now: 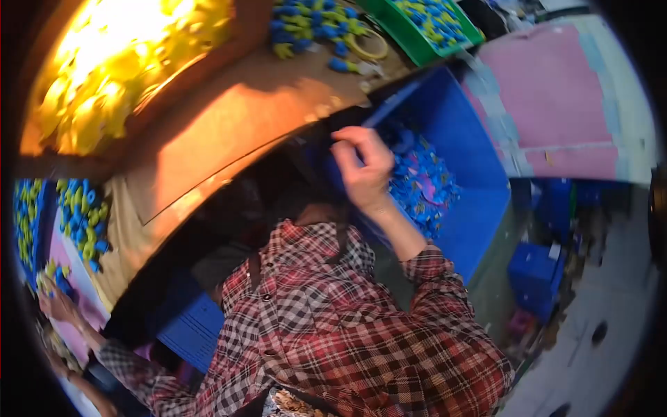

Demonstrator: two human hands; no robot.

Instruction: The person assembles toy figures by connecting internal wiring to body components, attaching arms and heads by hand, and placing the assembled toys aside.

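My left hand (62, 307) is at the far left, its fingers bent around something small beside a few blue and yellow-green plastic pieces (61, 278). What lies between those fingers is too small to make out. Over the near side of a large blue bin (479, 208), my right hand (367, 170) is raised with its fingers curled toward the thumb. Motion blurs it a little, and I cannot make out anything in its grip. Inside the bin lies a heap of small blue pieces (424, 187) with some pink bits.
A brightly lit heap of yellow pieces (104, 90) sits at upper left, by a brown board (236, 132). Blue and green parts (313, 24) lie at the back beside a yellow ring (368, 45) and a green tray (479, 36). Another person's forearm (94, 396) shows at lower left.
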